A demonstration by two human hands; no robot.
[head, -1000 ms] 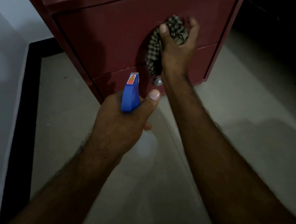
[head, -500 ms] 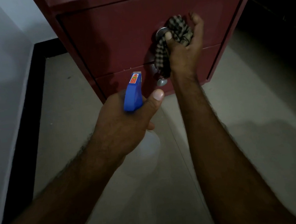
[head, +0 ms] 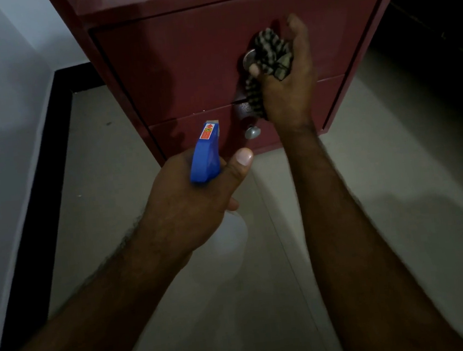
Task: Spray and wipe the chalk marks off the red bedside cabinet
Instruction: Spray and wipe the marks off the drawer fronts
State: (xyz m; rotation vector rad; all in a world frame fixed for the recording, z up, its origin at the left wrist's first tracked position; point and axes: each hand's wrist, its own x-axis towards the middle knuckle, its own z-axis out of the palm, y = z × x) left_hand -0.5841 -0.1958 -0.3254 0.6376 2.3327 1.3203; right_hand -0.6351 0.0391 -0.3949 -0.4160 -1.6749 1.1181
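fingers (head: 233,204) of left hand (head: 187,202) wrapped round the sprayer (head: 204,158), nozzle toward the cabinet (head: 184,66), low before its lower drawer (head: 331,102). right hand (head: 287,89) bunches the cloth (head: 267,54) in curled fingers against the upper knob (head: 248,59). judged: wiping step under way; we make out no chalk in this dim light, so remainder unknown. count: 2 hands, 1 sprayer, 1 cloth, 1 cabinet, 2 drawers, 2 knobs.
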